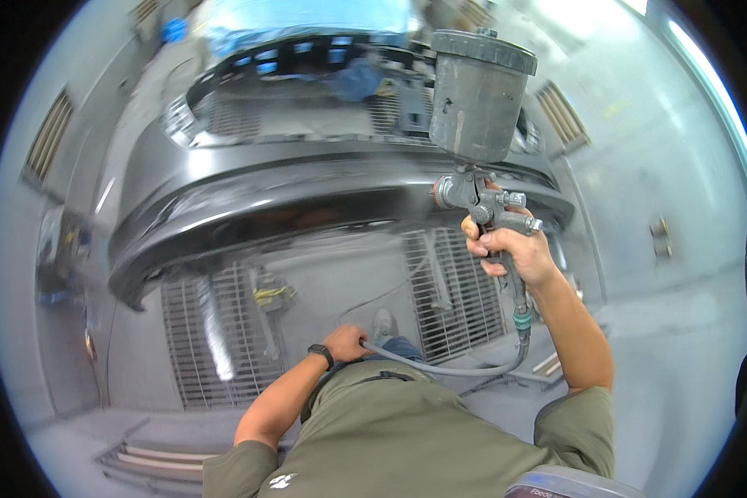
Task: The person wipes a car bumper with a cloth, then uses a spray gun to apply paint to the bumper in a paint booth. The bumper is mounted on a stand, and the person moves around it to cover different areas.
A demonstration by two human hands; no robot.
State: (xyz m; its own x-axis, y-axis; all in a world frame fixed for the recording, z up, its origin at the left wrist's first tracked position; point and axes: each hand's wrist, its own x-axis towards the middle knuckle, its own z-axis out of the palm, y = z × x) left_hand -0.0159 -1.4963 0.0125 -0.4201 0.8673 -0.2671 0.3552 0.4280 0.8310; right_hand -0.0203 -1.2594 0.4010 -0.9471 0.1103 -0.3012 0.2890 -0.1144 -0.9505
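My right hand (509,247) grips a grey spray gun (477,199) with a large paint cup (477,112) upright on top. Its nozzle points left toward a dark, glossy car bumper (307,199) in front of me, and a pale mist hangs between them. A grey air hose (452,369) runs from a teal fitting under the gun's handle in a loop to my left hand (344,343), which is closed around it near my waist.
Behind the bumper are blue masking sheeting (307,21) and blue pieces. Floor grates (448,290) lie below on both sides, with a yellow object (270,295) beside the left one. Pale booth walls (656,166) with vents stand at both sides. Rails (158,461) show at lower left.
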